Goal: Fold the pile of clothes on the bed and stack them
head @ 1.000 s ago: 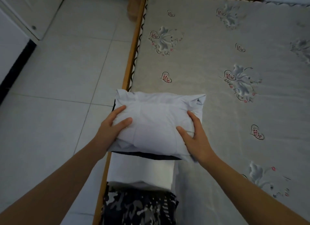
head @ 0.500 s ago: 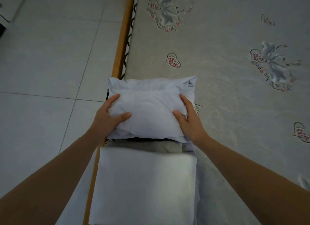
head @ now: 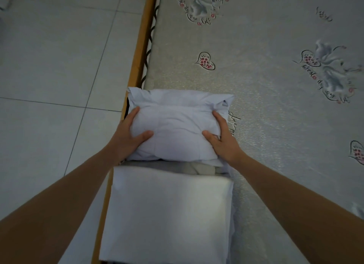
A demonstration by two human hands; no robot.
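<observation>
Bed; hands flanking folded garment

Only text is cursive script printed on the mattress cover, beside the flower-and-heart motifs and upside down to the camera. Near the right-hand motif one word looks like "best", rest not legible. Script by the top motif and by the folded clothes unreadable.

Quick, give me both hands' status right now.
Left hand: grips the left side of the folded white garment.
Right hand: grips the same garment's right side.
</observation>
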